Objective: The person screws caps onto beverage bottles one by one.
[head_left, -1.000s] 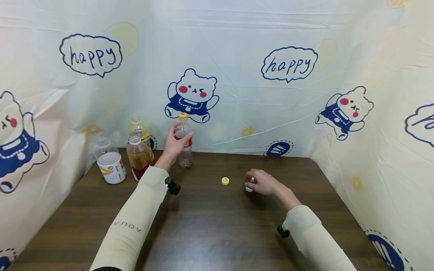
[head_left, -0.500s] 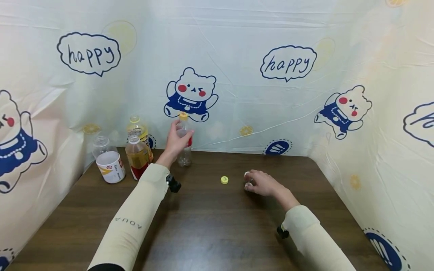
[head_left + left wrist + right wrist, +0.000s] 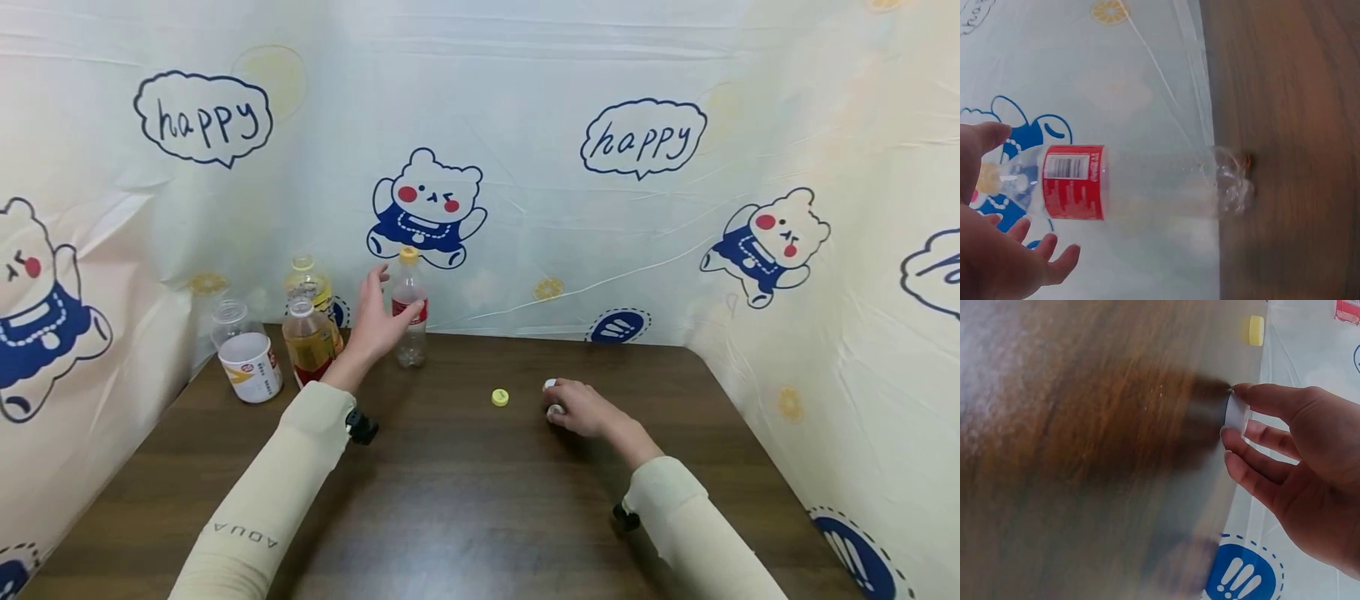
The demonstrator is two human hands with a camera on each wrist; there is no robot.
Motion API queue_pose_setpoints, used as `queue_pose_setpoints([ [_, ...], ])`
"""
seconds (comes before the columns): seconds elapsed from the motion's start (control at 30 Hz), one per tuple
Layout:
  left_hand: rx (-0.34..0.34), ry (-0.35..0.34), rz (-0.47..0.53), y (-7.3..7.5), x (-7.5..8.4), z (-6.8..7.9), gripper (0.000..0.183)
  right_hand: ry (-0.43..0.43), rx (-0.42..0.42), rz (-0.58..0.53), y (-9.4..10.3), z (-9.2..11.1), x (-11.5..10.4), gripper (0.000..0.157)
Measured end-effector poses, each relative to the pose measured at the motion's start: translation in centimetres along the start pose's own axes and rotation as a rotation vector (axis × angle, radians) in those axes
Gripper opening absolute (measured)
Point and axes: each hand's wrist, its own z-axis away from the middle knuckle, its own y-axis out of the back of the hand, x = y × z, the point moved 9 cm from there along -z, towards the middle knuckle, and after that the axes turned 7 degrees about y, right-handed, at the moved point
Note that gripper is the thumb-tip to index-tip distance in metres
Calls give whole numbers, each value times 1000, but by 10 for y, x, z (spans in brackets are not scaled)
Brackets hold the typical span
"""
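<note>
My left hand [image 3: 378, 321] is beside a clear plastic bottle [image 3: 412, 346] with a yellow cap and red label. In the left wrist view its fingers are spread apart, and the bottle [image 3: 1160, 181] stands upright on the table, not gripped. My right hand [image 3: 588, 408] is low over the table at the right. Its thumb and fingertips pinch a white bottle cap [image 3: 1236, 415]. Two white patches show by those fingers in the head view; whether they are one cap or two I cannot tell. A yellow cap [image 3: 500, 397] lies on the table between the hands.
At the back left stand an uncapped bottle [image 3: 311, 342] with amber contents, a yellow-labelled bottle [image 3: 321, 287] behind it, and a clear wide-mouthed bottle [image 3: 228, 314] behind a white tub [image 3: 251, 371]. A printed curtain [image 3: 525, 208] hangs along the brown table's [image 3: 450, 500] back edge.
My left hand has let go of the bottle and drawn slightly left, its fingers spreading. My right hand stays in place, with its fingers shifting slightly around the white cap.
</note>
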Motion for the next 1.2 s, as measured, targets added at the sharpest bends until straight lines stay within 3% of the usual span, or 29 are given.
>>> queue_pose_setpoints([
  [0.27, 38, -106, -111, 18, 19, 26, 79, 0, 0, -8, 2, 3, 0, 16],
  [0.43, 145, -193, -164, 40, 31, 42, 70, 22, 10, -17, 5, 1, -2, 13],
  [0.63, 302, -230, -231, 73, 33, 59, 68, 6, 16, -21, 9, 2, -2, 13],
  [0.77, 385, -229, -241, 92, 24, 66, 74, 10, 28, -27, 12, 4, -5, 17],
  [0.9, 421, -201, -234, 106, 10, 72, 82, -1, 25, -49, 11, 5, -5, 21],
  [1.2, 366, -44, -253, 116, -31, 73, 94, 52, 47, -60, 11, 6, -10, 26],
])
